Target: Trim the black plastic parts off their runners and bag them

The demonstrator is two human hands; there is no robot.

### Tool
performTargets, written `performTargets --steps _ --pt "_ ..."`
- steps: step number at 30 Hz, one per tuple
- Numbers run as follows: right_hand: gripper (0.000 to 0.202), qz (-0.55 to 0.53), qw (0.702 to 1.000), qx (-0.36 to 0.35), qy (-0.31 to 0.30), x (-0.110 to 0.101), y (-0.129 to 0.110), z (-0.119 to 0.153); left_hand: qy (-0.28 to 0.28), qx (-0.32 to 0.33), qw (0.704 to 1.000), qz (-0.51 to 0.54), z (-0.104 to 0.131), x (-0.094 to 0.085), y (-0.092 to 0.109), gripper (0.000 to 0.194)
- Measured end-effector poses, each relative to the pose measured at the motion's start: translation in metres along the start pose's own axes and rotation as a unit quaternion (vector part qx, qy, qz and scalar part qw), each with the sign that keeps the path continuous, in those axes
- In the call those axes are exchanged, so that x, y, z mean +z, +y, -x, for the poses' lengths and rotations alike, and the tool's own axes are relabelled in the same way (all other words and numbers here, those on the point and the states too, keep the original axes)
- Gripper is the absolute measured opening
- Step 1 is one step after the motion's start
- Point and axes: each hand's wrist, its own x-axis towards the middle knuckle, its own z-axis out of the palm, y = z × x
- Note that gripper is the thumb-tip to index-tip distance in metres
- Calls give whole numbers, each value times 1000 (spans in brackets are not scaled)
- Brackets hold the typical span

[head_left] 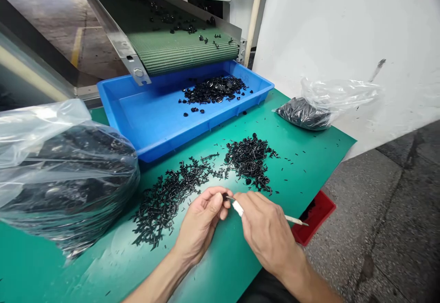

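A small black part (pixel 225 197) is held in the left hand (pixel 202 216), pinched between thumb and fingers above the green tabletop (pixel 220 275) and largely hidden by the fingertips. A slender tool (pixel 237 208) is grasped in the right hand (pixel 268 229), its middle covered by the hand: a white wrapping is exposed ahead of the curled fingers, and a pale rear end is seen projecting to the right. The tool's long axis is slanted slightly downward from left to right, so that its thin front end is directed at the left fingertips. By this one relation the arrangement is governed — the small black part is located just to the left of the right hand, in line with the tool, and is enclosed by the left hand, the nearer of the two. Whether the part is touched by the tip cannot be told. Beyond the left hand an elongated pile (pixel 168 197) of black pieces is spread; beyond the right hand a more compact pile (pixel 248 158) is gathered. Farther back, a blue tray (pixel 137 115) containing similar pieces is set beneath the lower end of a green conveyor belt (pixel 182 55) — flanked by a large filled bag (pixel 85 170) and a smaller bag (pixel 305 112).
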Motion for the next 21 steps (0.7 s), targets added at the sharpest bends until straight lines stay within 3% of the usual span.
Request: performTargets --steps 16,21 --pt "27 -65 997 1 38 9 -10 11 116 37 993 6 2 -1 -6 29" --pt "29 -62 997 -6 46 9 -12 11 117 53 992 -12 2 1 -4 30"
